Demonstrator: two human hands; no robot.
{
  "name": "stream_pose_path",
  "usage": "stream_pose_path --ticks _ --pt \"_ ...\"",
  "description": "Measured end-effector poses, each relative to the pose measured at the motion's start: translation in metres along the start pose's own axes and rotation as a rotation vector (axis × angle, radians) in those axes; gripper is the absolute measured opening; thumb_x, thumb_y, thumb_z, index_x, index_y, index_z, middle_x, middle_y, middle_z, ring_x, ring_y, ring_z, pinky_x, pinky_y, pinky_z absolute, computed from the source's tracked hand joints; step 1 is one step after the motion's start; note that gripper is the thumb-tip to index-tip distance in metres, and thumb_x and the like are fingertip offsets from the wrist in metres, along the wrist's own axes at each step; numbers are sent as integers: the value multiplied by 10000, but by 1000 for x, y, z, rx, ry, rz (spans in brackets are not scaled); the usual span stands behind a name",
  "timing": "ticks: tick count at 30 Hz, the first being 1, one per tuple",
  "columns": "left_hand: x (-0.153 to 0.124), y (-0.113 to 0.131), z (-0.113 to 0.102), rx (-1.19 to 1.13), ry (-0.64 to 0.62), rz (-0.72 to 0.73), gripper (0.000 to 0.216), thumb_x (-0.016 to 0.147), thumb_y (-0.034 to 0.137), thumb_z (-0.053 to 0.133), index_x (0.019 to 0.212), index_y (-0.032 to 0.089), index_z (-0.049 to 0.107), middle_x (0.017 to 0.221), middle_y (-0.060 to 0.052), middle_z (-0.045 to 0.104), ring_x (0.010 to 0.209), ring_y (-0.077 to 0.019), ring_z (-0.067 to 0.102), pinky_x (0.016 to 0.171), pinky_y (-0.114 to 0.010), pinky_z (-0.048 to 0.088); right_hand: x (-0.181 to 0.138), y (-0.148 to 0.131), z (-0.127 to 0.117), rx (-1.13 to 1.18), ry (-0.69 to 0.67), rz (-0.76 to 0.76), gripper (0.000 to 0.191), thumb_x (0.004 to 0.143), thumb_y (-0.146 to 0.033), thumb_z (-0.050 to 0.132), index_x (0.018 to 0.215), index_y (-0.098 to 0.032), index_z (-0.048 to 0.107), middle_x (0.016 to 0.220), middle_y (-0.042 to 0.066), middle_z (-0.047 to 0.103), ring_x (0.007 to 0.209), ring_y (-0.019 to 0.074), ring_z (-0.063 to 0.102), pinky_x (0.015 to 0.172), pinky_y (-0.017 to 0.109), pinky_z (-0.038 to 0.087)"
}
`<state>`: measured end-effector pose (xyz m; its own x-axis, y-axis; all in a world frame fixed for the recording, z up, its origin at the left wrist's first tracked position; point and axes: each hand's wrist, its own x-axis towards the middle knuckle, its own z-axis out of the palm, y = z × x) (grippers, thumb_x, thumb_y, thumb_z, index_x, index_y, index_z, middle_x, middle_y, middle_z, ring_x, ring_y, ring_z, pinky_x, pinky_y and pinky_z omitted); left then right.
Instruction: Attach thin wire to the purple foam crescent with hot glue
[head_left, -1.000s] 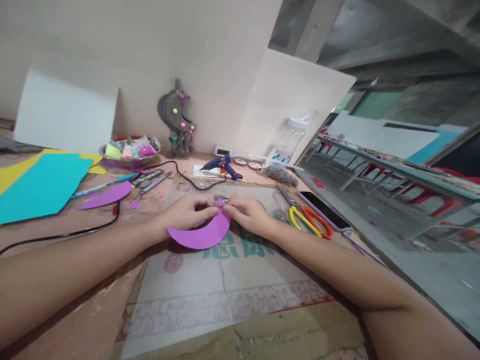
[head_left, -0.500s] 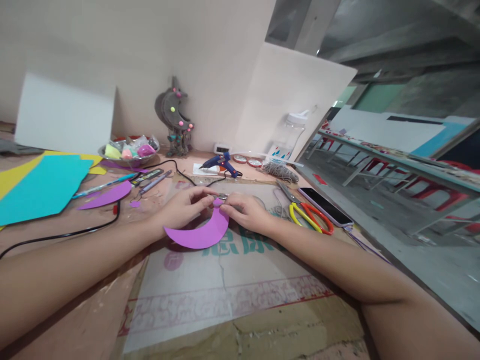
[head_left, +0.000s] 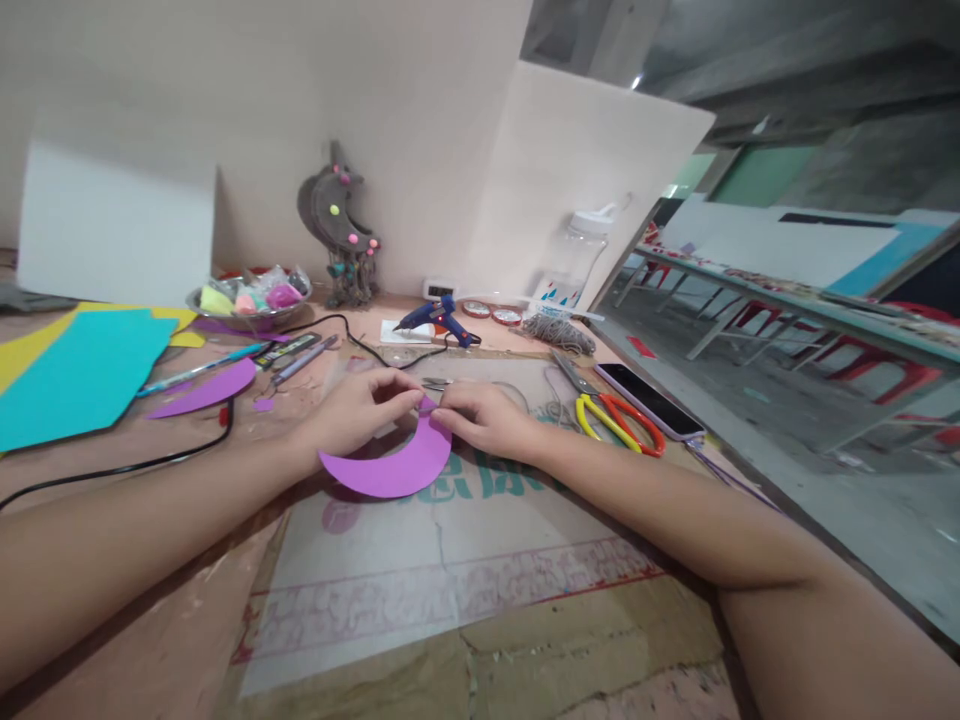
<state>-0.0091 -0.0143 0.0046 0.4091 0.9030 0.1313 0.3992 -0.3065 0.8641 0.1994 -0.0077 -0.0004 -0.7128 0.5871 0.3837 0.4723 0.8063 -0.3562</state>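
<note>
Edged leftward, left hand [head_left: 354, 415] and right hand [head_left: 486, 420] pinch one purple crescent [head_left: 390, 470].

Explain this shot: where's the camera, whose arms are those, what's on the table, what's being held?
No machine here: one camera on a person's head looks forward and down, so the two arms are the wearer's own. The left hand and right hand both pinch the upper tip of a purple crescent cutout, over a flattened cardboard sheet on the table. To the right lie yellow-and-orange scissors and a phone; farther back a blue glue gun; to the left a teal sheet and a second purple crescent.
</note>
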Motion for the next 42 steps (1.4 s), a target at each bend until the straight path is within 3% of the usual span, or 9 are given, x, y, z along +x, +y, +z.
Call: stream_pose_path --ticks 10,20,27,34,42 --pt "2 -5 -2 20 -22 21 367 838 506 503 868 158 616 722 -30 670 624 -148 596 568 -246 442 0 -1 0 -5 -8 19 321 932 -316 430 688 -167 577 670 15 565 677 125 503 678 255 406" --pt "1 -1 2 -12 -42 27 304 828 442 542 860 153 633 790 -38 675 737 -162 595 644 -254 437 0 -1 0 -15 41 44 326 928 -318 426 677 -163 565 650 17 568 658 124 505 645 244 391" --pt "1 0 2 -17 -24 -17 347 816 492 546 777 154 613 734 -34 657 648 -142 554 564 -240 404 0 -2 0 -13 58 45 324 921 -313 436 659 -164 556 643 16 570 648 120 502 642 242 391" --pt "0 3 1 -33 -36 -37 287 816 431 555 784 154 624 709 -19 658 564 -112 534 503 -214 377 0 -2 0 -10 45 58 334 923 -320 427 648 -168 539 637 12 553 635 118 488 623 237 384" --pt "3 -2 1 -110 -63 -20 256 781 410 583 802 159 626 715 -19 658 615 -125 567 552 -224 431 -1 0 0 16 36 100 322 920 -323 431 660 -165 535 639 7 542 645 113 499 628 227 380"
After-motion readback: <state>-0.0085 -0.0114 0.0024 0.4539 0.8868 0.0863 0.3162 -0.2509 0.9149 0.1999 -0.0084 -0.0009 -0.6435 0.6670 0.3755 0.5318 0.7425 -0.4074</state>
